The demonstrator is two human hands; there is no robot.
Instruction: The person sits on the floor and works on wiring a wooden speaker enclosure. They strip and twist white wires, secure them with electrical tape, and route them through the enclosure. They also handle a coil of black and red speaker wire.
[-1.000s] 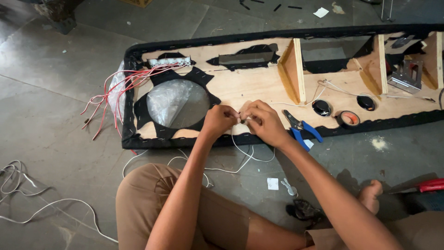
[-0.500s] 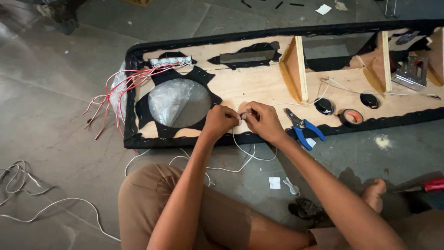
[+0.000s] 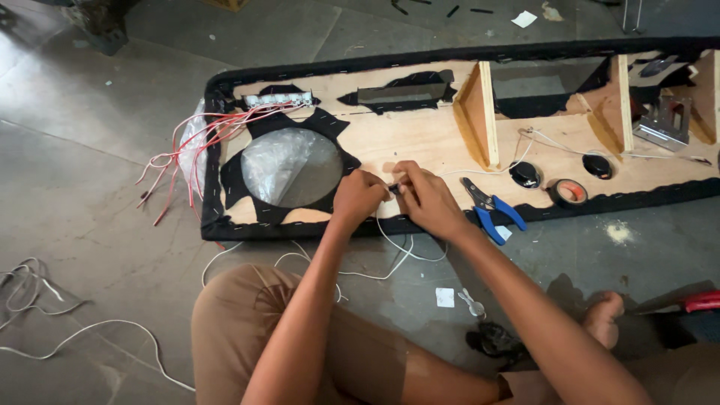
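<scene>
A long plywood panel (image 3: pixel 420 135) edged in black fabric lies on the floor in front of me. My left hand (image 3: pixel 358 196) and my right hand (image 3: pixel 424 196) meet over its near edge, fingertips pinched together on a thin white wire (image 3: pixel 397 251) that loops down off the panel onto the floor. What exactly sits between the fingertips is too small to make out. A large round cut-out (image 3: pixel 289 166) covered with clear plastic lies just left of my left hand.
Blue-handled pliers (image 3: pixel 491 210) lie right of my right hand, then a roll of tape (image 3: pixel 570 193) and two black round parts. Red wires (image 3: pixel 187 161) spill off the panel's left end. Loose white cable (image 3: pixel 45 300) lies on the floor at left. My knee (image 3: pixel 247 315) is below.
Both hands stay pinched on the wire at the panel's edge; the fingers shift slightly. The camera view has drifted a little.
</scene>
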